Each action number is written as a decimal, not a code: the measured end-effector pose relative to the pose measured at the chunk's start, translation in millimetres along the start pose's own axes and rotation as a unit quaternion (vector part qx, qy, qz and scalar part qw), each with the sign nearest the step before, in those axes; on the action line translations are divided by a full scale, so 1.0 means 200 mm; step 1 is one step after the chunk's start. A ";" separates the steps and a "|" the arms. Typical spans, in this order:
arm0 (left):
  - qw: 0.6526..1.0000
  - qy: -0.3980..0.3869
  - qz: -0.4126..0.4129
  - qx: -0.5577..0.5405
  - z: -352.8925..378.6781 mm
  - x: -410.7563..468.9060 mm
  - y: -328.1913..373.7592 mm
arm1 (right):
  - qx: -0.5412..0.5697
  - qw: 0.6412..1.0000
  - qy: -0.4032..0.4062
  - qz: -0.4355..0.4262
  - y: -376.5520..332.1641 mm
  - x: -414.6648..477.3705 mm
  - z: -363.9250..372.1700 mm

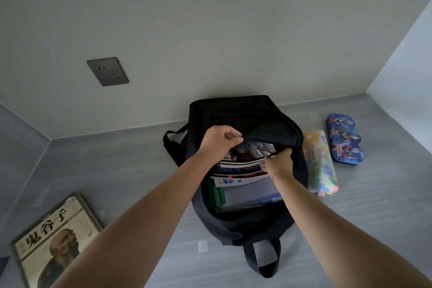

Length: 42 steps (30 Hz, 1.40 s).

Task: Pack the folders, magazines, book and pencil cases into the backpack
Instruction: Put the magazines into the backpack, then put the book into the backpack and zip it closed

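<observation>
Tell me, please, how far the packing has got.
Done: clear plastic folders and glossy magazines sit inside the open black fabric backpack. In hand: the left hand holds its flap back while the right hand grips the magazines. Left: the beige hardcover book, floral soft pencil case and blue tin pencil case lie outside.
</observation>
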<state>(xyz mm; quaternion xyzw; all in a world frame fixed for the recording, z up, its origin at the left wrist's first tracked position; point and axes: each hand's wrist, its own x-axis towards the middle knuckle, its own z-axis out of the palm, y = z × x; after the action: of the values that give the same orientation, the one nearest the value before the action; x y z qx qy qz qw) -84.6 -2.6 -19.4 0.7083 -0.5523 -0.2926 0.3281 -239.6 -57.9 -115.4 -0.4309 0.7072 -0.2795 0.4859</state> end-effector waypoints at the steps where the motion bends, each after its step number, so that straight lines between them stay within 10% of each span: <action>1: 1.000 -0.005 -0.006 -0.012 -0.02 -0.02 -0.03 | 0.009 1.000 -0.006 0.010 0.04 -0.03 0.00; 7: 0.989 0.093 -0.094 -0.070 -0.26 -0.17 -0.35 | 0.036 0.982 0.075 -0.167 -0.01 -0.63 0.11; 12: 0.971 0.161 -0.168 -0.058 -0.52 -0.37 -0.67 | 0.064 0.948 -0.077 -0.302 -0.10 -0.92 0.47; 21: 0.911 0.284 -0.299 -0.015 -0.93 -0.94 -1.24 | -0.152 0.888 -0.383 -0.201 0.02 -1.10 1.23; 29: 0.813 0.368 -0.451 -0.018 -1.09 -1.40 -1.66 | -0.240 0.859 -0.434 -0.123 0.18 -1.35 1.63; 36: 0.684 0.391 -0.492 -0.371 -1.09 -1.45 -1.73 | -0.282 0.856 -0.424 -0.094 0.13 -1.38 1.77; 42: 0.648 0.330 -0.503 -0.467 -1.22 -1.44 -1.71 | -0.208 0.857 -0.472 0.008 0.08 -1.32 1.80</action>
<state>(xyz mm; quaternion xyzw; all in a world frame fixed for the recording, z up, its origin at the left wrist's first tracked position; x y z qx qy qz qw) 244.4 373.1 -123.8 0.6800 0.2438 -0.3787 0.5785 130.8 190.6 -145.4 -0.5966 0.4381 0.1146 0.6625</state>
